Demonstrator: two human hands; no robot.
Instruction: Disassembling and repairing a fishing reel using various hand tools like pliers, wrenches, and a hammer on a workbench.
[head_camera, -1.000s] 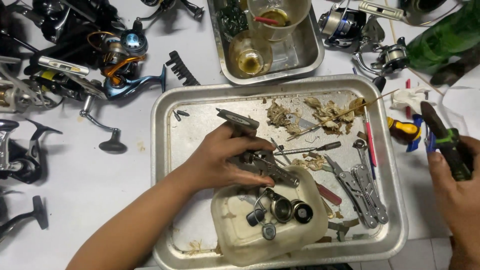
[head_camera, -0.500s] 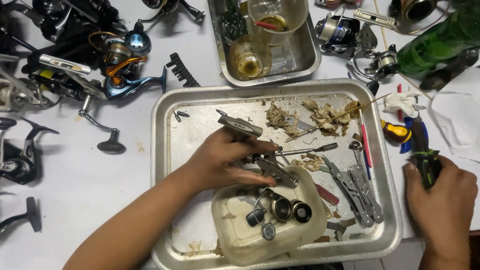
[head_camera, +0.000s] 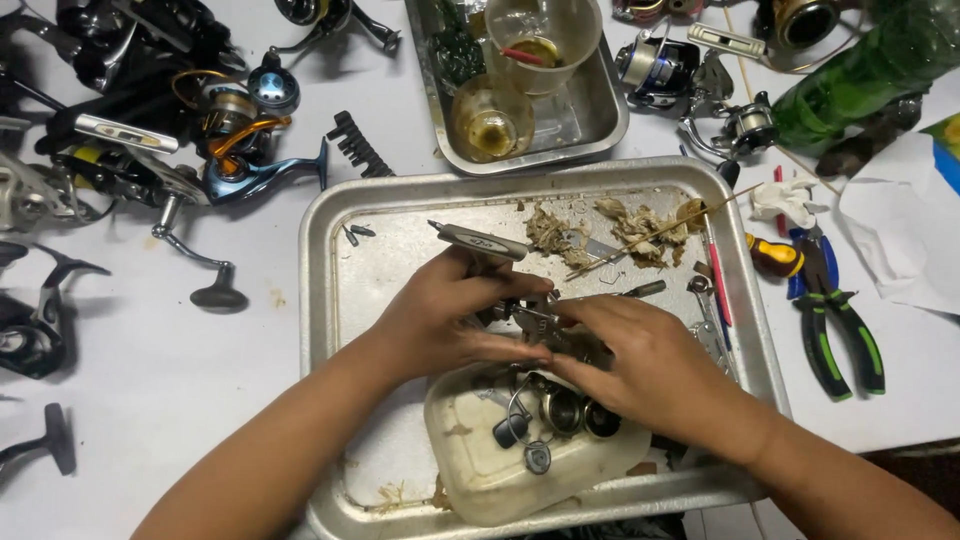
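Observation:
Both hands meet over a large steel tray (head_camera: 325, 300). My left hand (head_camera: 450, 325) grips a grey fishing reel body (head_camera: 535, 322), whose flat foot (head_camera: 482, 242) sticks out above my fingers. My right hand (head_camera: 640, 360) closes on the same reel body from the right, fingertips touching the left hand's. Most of the reel is hidden under the two hands. Just below them sits a white plastic dish (head_camera: 480, 475) holding several small dark reel parts (head_camera: 560, 410). Green-and-black pliers (head_camera: 840, 335) lie on the table right of the tray, apart from my hands.
Dirty fibre scraps (head_camera: 640, 225) and a red-handled tool (head_camera: 716, 280) lie in the tray's far right. Behind it stands a smaller steel tray (head_camera: 605, 115) with plastic cups. Several reels (head_camera: 230, 130) crowd the left; a green bottle (head_camera: 860, 60) and white paper (head_camera: 900, 230) lie right.
My right hand has left the pliers on the table and moved left into the tray onto the reel body. My left hand has stayed on the reel.

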